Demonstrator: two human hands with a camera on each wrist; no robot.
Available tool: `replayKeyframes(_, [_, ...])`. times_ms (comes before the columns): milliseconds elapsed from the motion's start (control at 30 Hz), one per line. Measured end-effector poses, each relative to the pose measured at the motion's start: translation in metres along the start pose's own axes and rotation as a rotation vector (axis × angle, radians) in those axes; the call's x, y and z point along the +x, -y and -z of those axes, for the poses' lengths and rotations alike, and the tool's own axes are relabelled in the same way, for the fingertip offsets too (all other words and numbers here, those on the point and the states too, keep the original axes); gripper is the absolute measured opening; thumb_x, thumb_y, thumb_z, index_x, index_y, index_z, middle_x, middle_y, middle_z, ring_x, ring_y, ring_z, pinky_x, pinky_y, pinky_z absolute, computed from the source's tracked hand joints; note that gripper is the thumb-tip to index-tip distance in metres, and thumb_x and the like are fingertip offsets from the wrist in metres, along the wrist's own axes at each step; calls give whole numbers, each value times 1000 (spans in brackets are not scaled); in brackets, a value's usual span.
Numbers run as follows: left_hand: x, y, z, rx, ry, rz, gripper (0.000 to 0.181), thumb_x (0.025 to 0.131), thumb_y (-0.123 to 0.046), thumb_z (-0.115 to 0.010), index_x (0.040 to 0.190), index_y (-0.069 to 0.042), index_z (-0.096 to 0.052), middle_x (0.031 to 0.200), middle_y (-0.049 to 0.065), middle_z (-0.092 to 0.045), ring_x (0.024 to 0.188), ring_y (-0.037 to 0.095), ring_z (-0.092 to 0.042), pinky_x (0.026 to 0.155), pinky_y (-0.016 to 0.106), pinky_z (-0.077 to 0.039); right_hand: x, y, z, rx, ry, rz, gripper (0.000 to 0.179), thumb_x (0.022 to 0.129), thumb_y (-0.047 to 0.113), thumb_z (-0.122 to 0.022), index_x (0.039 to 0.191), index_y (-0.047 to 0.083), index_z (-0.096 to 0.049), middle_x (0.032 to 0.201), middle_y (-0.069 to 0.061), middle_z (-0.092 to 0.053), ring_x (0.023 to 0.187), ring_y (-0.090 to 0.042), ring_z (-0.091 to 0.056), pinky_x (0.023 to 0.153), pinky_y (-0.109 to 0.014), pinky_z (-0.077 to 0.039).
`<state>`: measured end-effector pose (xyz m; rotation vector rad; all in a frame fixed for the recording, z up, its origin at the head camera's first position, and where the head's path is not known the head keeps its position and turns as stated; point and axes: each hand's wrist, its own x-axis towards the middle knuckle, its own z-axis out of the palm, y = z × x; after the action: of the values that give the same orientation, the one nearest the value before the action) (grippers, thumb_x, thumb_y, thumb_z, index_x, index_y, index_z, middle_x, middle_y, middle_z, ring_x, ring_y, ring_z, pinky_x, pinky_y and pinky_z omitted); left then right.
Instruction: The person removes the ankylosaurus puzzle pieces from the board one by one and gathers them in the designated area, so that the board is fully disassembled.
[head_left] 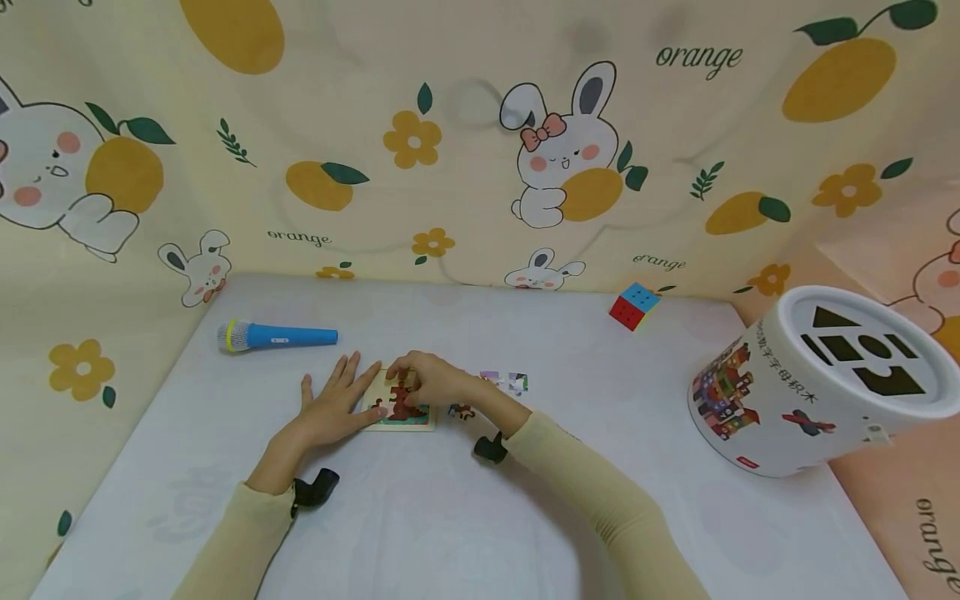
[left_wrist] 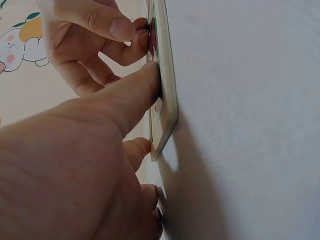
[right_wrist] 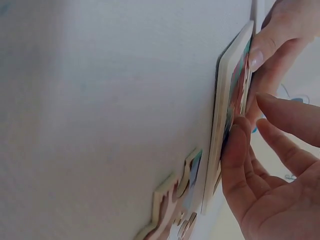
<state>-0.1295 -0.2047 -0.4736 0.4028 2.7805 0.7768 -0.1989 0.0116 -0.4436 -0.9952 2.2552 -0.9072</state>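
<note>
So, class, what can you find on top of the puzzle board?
The thumb of the left hand and fingers of the right hand touch the puzzle board. Part of a reddish-brown and green picture shows; what the hands cover cannot be seen.

I'm resting my left hand (head_left: 330,410) palm-down, fingers spread — while my right hand (head_left: 438,379) is bending its fingers downward.

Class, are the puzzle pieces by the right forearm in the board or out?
Out. The puzzle pieces lie on the table, right of the board; the right wrist view also shows pieces outside its edge.
</note>
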Motion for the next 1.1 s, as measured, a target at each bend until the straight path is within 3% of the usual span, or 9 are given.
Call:
replayKeyframes(600, [-1,-3,2,-3,-3,0,79,97,-48,-60,158,-10,-27,163,27,-4,150,46,1,102,78,14,-2,-3,-5,-14,-5,-7,40,89,1,-73,127,6,-61,116,-10,-54,84,-13,-56,71,-21,-48])
replayKeyframes(867, [-1,-3,3,6,-9,-6,79,97,-48,-60,158,-10,-28,163,27,-5,149,46,0,102,78,13,1,-3,-5,-75,3,11,40,88,3,-74,127,7,-62,114,-9,-54,87,-14,-56,74,-22,-48])
replayKeyframes(1100, [-1,-3,2,4,-10,-7,78,97,-47,-60,158,-10,-28,163,28,-5,149,46,0,101,79,12,4,1,-9,-173,-14,-32,41,87,4,-75,126,11,-64,114,-8,-53,95,-15,-56,74,-23,-48])
